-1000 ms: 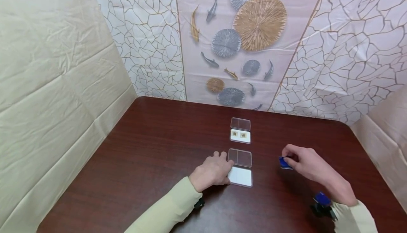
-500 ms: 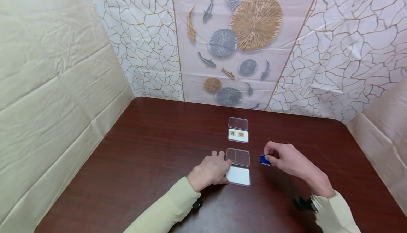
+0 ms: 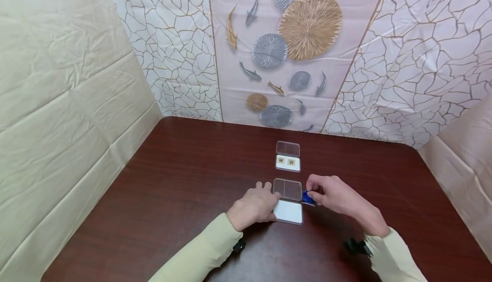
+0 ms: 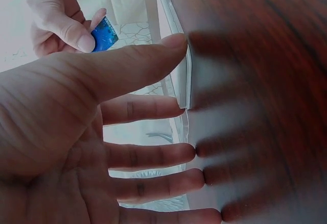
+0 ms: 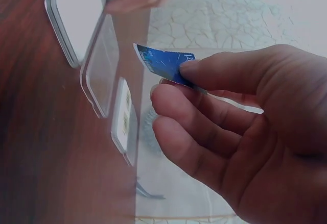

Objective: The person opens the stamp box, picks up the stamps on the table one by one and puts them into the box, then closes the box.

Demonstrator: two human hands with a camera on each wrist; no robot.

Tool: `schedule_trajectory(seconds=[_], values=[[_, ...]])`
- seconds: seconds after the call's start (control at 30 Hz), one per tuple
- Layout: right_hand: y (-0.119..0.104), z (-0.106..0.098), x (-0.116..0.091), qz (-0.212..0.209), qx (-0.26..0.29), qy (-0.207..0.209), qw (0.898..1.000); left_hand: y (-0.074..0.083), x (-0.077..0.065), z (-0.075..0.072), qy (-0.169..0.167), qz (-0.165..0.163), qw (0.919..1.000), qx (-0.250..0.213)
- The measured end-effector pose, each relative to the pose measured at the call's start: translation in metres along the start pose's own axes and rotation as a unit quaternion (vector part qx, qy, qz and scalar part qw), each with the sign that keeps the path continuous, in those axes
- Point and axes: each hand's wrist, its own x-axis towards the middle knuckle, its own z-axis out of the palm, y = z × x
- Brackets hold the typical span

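Between thumb and fingertips, my right hand (image 3: pixel 338 194) pinches a blue postage stamp (image 5: pixel 166 63) with perforated edges. The stamp is raised above the table, beside the right edge of the nearer flat case in the head view. That case lies unfolded: its clear lid (image 3: pixel 287 189) points away from me and its white base (image 3: pixel 288 212) is nearer. At the left side of this base is my left hand (image 3: pixel 253 205), fingers straight and spread. Its thumb (image 4: pixel 148 66) and index fingertip meet the base's edge, while the other fingertips reach down to the tabletop.
Farther back on the dark wooden table (image 3: pixel 200 158) lies a second unfolded case (image 3: pixel 287 169), with two small tan stamps on its white base. A patterned cloth (image 3: pixel 269 85) hangs behind the table, and pale cloth (image 3: pixel 77 102) lines the left side.
My right hand has carried the blue stamp leftward, from the right of the table to beside the nearer case. My left hand has stayed at the case's left edge.
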Motion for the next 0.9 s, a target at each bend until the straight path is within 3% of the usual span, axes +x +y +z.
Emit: schedule_trajectory(seconds=[0.2, 0.63, 0.9], values=[[-0.004, 0.011, 0.006, -0.016, 0.018, -0.022, 0.999, 0.0, 0.001, 0.001, 0.002, 0.0, 1.0, 0.002], [0.005, 0.031, 0.022, -0.005, 0.11, -0.066, 0.992, 0.0, 0.002, 0.001, 0.005, -0.001, 1.0, 0.006], [0.008, 0.045, 0.03, -0.007, 0.126, -0.081, 0.989, 0.0, 0.001, 0.0, 0.003, 0.0, 1.0, 0.002]])
